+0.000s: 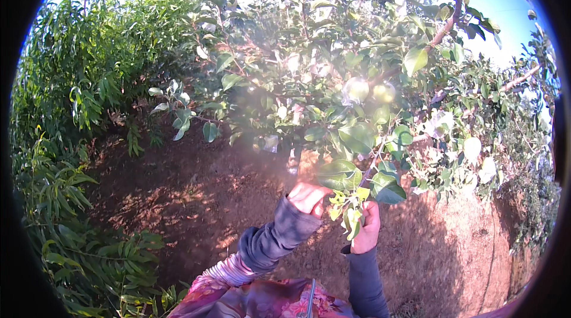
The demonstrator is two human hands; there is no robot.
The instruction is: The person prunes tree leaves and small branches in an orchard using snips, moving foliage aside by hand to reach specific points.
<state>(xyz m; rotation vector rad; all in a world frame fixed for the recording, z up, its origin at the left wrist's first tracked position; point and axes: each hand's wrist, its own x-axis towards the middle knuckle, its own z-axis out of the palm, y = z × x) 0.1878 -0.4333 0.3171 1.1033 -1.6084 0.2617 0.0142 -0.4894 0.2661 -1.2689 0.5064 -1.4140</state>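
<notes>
My left hand (308, 199) is beside the tip of an apple branch, its fingers bent and partly hidden by the sleeve and leaves. My right hand (367, 228) is at the right of the same tip, thumb and fingers curled close behind the pale young leaves (351, 211); whether it grips the shoot is unclear. Larger green leaves (387, 187) grow just above on the twig (374, 160). Two pale green apples (383, 92) hang higher up, one in a clear bag (355, 90). Sun glare washes out part of the tree.
Bagged fruits (439, 124) hang among the branches at the right. A thick branch (448, 23) rises at the upper right. Dense narrow-leaved shrubs (67, 86) stand along the left. Reddish bare soil (200, 202) lies below, partly shaded.
</notes>
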